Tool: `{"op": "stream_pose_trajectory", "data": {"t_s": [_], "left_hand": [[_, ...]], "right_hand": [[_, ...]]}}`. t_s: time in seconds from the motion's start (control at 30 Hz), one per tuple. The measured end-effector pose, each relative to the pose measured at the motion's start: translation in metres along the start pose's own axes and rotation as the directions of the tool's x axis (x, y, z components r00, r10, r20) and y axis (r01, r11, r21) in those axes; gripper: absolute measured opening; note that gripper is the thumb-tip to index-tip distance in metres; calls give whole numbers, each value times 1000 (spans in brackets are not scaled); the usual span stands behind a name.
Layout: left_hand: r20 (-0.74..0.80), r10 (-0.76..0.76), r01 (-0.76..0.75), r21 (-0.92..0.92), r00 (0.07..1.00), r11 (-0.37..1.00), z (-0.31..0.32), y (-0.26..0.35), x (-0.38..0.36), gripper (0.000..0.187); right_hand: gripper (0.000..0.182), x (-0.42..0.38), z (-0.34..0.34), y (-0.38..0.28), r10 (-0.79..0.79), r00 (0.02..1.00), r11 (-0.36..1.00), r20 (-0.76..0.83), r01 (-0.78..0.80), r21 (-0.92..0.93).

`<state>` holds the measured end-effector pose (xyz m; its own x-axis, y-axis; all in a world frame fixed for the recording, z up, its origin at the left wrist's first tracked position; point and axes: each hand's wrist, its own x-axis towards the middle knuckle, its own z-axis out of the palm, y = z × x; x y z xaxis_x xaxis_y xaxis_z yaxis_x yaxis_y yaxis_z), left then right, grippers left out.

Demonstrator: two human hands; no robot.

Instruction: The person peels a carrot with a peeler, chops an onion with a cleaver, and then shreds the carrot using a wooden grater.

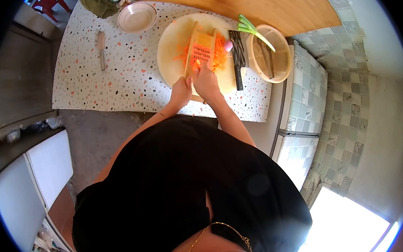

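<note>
A wooden-framed grater (204, 39) lies slanted over a round pale cutting board (168, 49). My left hand (181, 93) is closed around the near end of its frame. My right hand (205, 81) pinches a small piece of carrot (197, 63) against the toothed surface. Orange carrot shreds (220, 55) are heaped to the right of the grater, with a few more on its left. A small pinkish bulb (228, 46) sits beside the heap. The underside of the grater is hidden.
Right of the board lies a black-handled knife (239, 79) by a dark patterned strip. A basket (288, 65) holds a green onion (256, 31) across its rim. A small knife (101, 51), a plate (137, 17) and a dark cloth (99, 6) are on the left of the speckled table (129, 79).
</note>
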<state>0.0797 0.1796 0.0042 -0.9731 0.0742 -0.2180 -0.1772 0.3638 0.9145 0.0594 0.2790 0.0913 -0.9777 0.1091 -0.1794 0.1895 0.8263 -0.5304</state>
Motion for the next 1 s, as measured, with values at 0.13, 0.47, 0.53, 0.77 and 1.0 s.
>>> {"op": "stream_pose_trajectory", "data": {"t_s": [0.13,0.47,0.53,0.77,1.0], "left_hand": [[-29,19,-19,-3,999,1000,0,9,-7,45],[-8,-11,11,4,1000,1000,-4,9,-7,44],[9,-19,19,3,1000,1000,-3,11,-9,44],[5,-15,15,21,1000,1000,-3,12,-9,44],[16,-56,56,4,998,998,1,8,-13,45]], "right_hand": [[27,13,-17,-26,4,999,995,-34,-7,-96],[29,-22,-8,6,154,983,988,101,-153,-20],[29,-12,-9,5,141,988,990,58,-141,5],[41,32,-5,7,161,986,971,38,-152,-182],[53,140,4,53,64,995,931,-72,-85,-354]]}}
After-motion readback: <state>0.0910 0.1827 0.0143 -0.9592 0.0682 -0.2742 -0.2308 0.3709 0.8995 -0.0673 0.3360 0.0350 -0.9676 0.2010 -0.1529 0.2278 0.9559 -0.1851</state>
